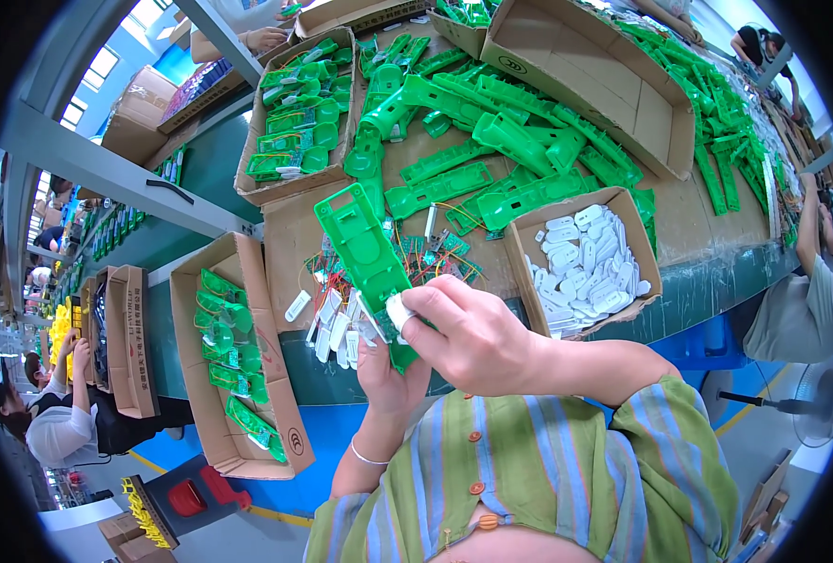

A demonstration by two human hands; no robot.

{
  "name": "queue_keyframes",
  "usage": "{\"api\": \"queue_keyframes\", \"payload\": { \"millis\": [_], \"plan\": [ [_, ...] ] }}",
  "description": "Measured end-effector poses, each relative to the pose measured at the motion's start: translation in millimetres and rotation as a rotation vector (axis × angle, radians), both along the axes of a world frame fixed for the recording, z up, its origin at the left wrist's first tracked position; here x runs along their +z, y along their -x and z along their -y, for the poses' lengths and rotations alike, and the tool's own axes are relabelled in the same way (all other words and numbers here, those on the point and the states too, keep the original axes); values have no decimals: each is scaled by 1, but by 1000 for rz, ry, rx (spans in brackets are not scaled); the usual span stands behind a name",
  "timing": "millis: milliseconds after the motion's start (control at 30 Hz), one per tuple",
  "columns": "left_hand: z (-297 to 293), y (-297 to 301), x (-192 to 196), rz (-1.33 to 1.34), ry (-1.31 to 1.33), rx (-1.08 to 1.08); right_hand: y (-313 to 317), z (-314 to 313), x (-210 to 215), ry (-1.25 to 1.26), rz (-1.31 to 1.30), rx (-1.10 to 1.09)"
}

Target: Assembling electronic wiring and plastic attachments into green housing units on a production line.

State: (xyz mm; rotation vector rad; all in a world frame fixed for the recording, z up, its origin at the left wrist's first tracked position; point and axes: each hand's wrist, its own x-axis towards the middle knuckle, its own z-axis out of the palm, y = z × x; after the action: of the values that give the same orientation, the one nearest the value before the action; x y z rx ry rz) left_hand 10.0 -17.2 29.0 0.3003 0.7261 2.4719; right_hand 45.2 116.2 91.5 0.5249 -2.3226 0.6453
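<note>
Nearest to us is our own green, blue-striped shirt (567, 469) with orange buttons. Just beyond it, our left hand (388, 380) grips the lower end of a long, bright green plastic housing (360, 239), its fingers partly hidden behind. The housing slants up and away to the left above the counter (717, 281), hollow side facing us. Our right hand (463, 328) has its thumb and forefinger pinching a small, rounded white piece (400, 310) against the housing's lower part.

Below the housing we see loose white oval covers (338, 328) and a tangle of green circuit boards with red wires (449, 251). To our right, a brown cardboard box (527, 231) holds many more white covers; to our left, a long brown cardboard carton (268, 347) holds wired green housings (234, 328). More green housings (510, 141) heap up beyond.
</note>
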Motion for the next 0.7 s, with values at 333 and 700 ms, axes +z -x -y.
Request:
{"api": "queue_keyframes", "payload": {
  "millis": [333, 700],
  "plan": [
    [-9, 5, 9, -7, -20, -47, -6, 2, 11, 10, 12, -121],
    [-6, 4, -1, -113, 408, 63, -7, -9, -26, -44, -14, -109]
  ]
}}
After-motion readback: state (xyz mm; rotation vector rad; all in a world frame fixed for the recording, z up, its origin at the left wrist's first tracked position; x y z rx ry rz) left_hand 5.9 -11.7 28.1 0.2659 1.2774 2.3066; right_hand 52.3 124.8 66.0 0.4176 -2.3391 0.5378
